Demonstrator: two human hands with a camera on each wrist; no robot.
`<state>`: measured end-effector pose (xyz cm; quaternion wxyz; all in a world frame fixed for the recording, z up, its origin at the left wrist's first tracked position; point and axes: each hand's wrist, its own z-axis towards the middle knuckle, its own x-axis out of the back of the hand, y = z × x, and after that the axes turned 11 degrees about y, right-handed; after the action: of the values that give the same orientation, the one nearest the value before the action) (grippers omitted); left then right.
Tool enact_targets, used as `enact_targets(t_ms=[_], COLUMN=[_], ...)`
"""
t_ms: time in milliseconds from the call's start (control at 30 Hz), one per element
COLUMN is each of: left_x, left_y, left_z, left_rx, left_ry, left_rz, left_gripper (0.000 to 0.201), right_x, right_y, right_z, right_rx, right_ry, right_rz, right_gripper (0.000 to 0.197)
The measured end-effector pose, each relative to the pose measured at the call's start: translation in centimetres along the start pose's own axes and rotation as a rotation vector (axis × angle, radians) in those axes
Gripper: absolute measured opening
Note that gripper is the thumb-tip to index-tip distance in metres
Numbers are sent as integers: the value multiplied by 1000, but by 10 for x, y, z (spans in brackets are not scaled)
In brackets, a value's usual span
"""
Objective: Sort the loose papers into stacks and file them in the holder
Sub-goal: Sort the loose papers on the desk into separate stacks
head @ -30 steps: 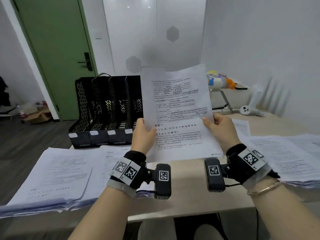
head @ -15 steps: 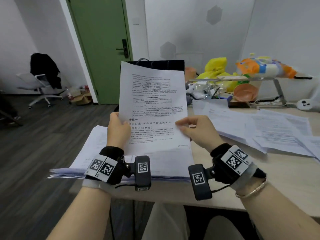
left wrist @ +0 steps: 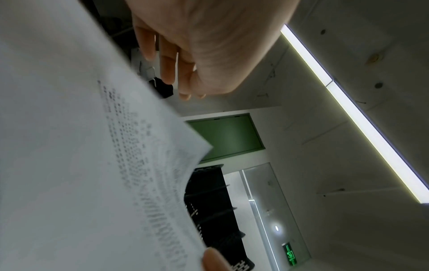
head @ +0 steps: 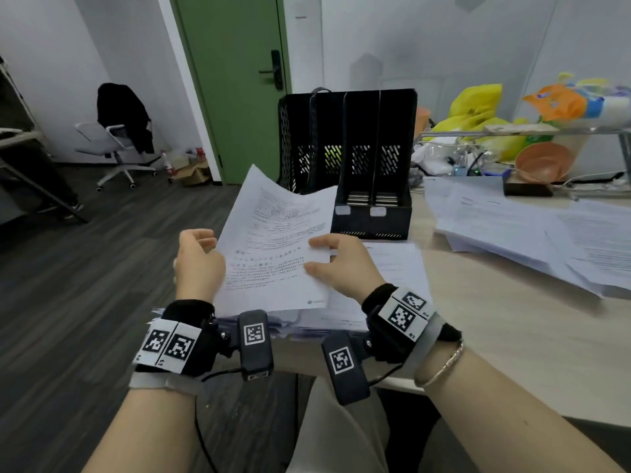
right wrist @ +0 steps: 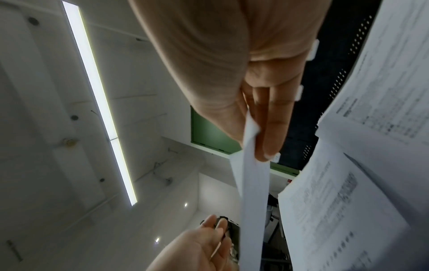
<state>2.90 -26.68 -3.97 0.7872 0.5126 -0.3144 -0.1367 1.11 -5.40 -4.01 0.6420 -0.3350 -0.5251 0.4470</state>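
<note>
A printed sheet [head: 276, 247] slants over a paper stack [head: 345, 315] at the desk's [head: 495, 319] edge, long axis running away toward the black file holder [head: 372, 158]. Right hand [head: 345, 264] pinches its right edge; left hand [head: 198, 261] hangs loosely curled, off it.

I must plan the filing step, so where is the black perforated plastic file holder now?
In the head view the black perforated plastic file holder stands on the desk's far left edge, before the green door, just beyond the held sheet.
</note>
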Motion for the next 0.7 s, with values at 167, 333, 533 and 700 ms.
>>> enact_targets(t_ms=[167, 333, 533, 700], left_x=[5, 2, -5, -8], left_y=[-12, -32, -60, -71], left_z=[6, 7, 8, 2], left_rx=[-14, 18, 78, 85], left_ry=[-47, -165, -325, -389], left_rz=[-6, 109, 361, 423], left_gripper=[20, 13, 18, 23], right_x=[-28, -43, -58, -66], right_y=[7, 15, 15, 19], right_z=[-4, -7, -10, -16], right_rx=[-47, -69, -86, -44], right_ry=[-108, -233, -331, -355], right_rz=[-88, -200, -283, -539], right_gripper=[52, 58, 71, 81])
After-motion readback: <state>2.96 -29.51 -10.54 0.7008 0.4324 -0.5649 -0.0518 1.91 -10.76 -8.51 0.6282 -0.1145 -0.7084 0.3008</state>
